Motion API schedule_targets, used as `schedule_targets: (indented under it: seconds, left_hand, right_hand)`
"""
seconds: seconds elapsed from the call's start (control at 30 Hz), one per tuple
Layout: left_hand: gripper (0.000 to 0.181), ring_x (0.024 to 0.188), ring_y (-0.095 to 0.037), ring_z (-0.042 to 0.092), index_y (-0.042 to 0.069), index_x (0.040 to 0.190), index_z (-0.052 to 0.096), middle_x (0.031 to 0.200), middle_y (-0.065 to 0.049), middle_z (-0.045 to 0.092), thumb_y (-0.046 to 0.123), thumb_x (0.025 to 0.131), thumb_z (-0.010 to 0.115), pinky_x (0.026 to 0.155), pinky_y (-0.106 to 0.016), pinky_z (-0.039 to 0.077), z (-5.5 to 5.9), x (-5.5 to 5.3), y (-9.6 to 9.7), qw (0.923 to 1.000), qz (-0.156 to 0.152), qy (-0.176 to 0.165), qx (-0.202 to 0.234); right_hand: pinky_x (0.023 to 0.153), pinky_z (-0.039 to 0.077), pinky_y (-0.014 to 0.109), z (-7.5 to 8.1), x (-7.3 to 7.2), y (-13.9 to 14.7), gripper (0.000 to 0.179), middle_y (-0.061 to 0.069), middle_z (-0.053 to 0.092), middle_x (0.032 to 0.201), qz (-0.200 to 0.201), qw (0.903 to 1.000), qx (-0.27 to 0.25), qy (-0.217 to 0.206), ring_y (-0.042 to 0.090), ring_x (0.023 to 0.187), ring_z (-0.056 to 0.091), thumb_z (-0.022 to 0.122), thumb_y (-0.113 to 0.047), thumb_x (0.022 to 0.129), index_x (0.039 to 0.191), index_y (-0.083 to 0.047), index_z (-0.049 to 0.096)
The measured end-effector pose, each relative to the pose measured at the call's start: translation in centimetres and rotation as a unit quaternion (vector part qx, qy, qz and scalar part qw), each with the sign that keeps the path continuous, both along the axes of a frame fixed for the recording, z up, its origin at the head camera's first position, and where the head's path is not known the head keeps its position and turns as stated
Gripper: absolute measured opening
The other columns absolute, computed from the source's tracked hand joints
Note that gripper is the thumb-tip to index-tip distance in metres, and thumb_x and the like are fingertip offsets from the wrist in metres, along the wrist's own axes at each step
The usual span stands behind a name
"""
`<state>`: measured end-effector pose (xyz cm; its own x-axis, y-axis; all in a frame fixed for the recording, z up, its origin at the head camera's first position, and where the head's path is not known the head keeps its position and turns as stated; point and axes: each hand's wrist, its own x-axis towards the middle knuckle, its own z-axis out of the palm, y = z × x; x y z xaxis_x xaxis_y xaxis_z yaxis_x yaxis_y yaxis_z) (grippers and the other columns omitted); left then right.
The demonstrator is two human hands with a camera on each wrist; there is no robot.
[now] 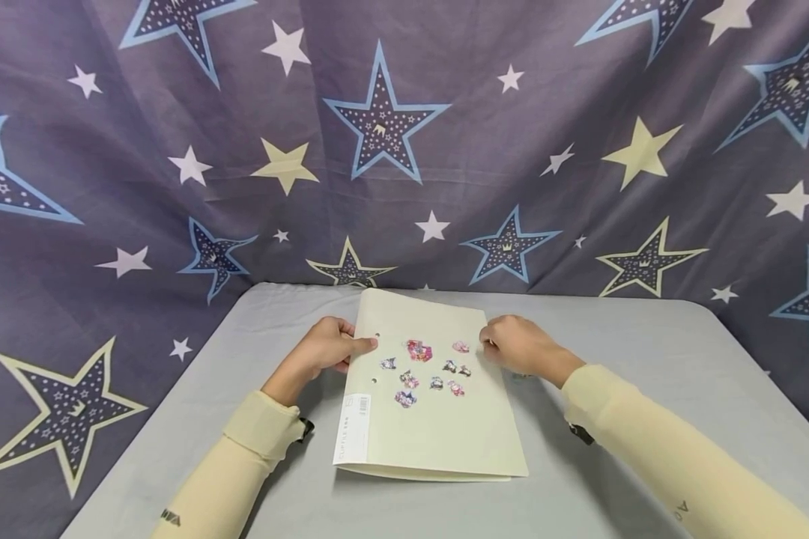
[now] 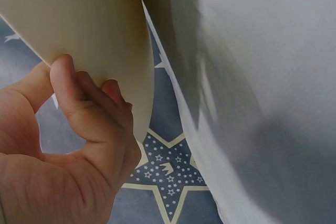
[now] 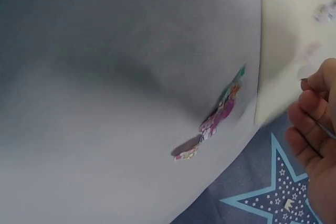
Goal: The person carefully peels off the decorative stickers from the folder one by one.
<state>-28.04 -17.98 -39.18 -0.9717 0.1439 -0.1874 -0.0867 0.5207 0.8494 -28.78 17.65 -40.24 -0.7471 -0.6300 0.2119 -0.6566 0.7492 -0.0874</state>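
A cream clip file (image 1: 438,442) stands tilted on the grey-covered table, with several small colourful cartoon stickers (image 1: 407,399) on its front. My left hand (image 1: 326,346) grips its left edge, thumb on the front. In the left wrist view, this hand's fingers (image 2: 79,103) press the back of the file (image 2: 100,19). My right hand (image 1: 517,344) is at the file's upper right edge, fingers curled. The right wrist view shows its fingertips pinching a small whitish piece (image 3: 304,72), perhaps a sticker. Below that hand, several colourful cut-out stickers (image 3: 218,116) lie on the table.
A grey cloth-covered table (image 1: 647,337) lies under the file. Purple curtain fabric (image 1: 445,67) with star prints hangs behind and beside it. A white label (image 1: 352,428) is on the file's lower left.
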Motion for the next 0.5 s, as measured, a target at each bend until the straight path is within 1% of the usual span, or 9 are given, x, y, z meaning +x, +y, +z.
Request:
schedule_targets:
  seconds: [0.07, 0.17, 0.33, 0.43, 0.5]
  left_hand:
    - [0.037, 0.066, -0.018, 0.069, -0.003, 0.102, 0.061, 0.085, -0.013, 0.071, 0.026, 0.092, 0.080, 0.057, -0.031, 0.058, 0.0, 0.0, 0.0, 1.0000, 0.000, 0.002, -0.001]
    - [0.036, 0.065, -0.017, 0.069, -0.003, 0.101, 0.061, 0.085, -0.012, 0.071, 0.026, 0.092, 0.080, 0.056, -0.031, 0.058, 0.0, 0.0, 0.0, 1.0000, 0.001, 0.003, -0.004]
    - [0.036, 0.065, -0.018, 0.069, -0.003, 0.101, 0.062, 0.084, -0.012, 0.071, 0.027, 0.092, 0.080, 0.057, -0.031, 0.058, 0.0, 0.1, 0.1, 1.0000, 0.001, 0.005, -0.006]
    - [0.036, 0.065, -0.018, 0.069, -0.003, 0.099, 0.061, 0.084, -0.012, 0.071, 0.027, 0.091, 0.080, 0.057, -0.032, 0.058, 0.0, 0.1, 0.1, 1.0000, 0.000, 0.004, -0.006]
    - [0.036, 0.065, -0.017, 0.069, -0.003, 0.099, 0.060, 0.085, -0.012, 0.071, 0.027, 0.092, 0.080, 0.057, -0.031, 0.058, 0.0, 0.1, 0.1, 1.0000, 0.001, 0.005, -0.005]
  right_hand:
    - [0.064, 0.046, 0.032, 0.2, 0.0, 0.2, 0.035, -0.007, 0.048, 0.066, -0.003, 1.0000, -0.009, 0.001, 0.012, 0.064, 0.045, 0.067, 0.001, 0.090, 0.065, -0.018, 0.050]
    - [0.062, 0.044, 0.032, 0.4, -0.1, 0.6, 0.038, -0.007, 0.046, 0.064, -0.004, 0.9999, -0.006, 0.008, 0.012, 0.063, 0.043, 0.066, 0.002, 0.089, 0.064, -0.018, 0.046]
    - [0.066, 0.051, 0.038, 0.4, -0.5, 1.5, 0.032, -0.006, 0.052, 0.066, -0.022, 0.9990, 0.032, 0.022, 0.014, 0.063, 0.050, 0.065, -0.001, 0.091, 0.067, -0.017, 0.053]
    - [0.071, 0.055, 0.042, 0.4, -0.7, 2.1, 0.027, -0.003, 0.057, 0.069, -0.035, 0.9965, 0.064, 0.040, 0.018, 0.066, 0.057, 0.065, -0.003, 0.092, 0.069, -0.015, 0.058]
    - [0.073, 0.056, 0.044, 0.4, -0.9, 2.4, 0.026, -0.001, 0.058, 0.070, -0.039, 0.9945, 0.085, 0.047, 0.021, 0.068, 0.060, 0.065, -0.003, 0.092, 0.069, -0.014, 0.059]
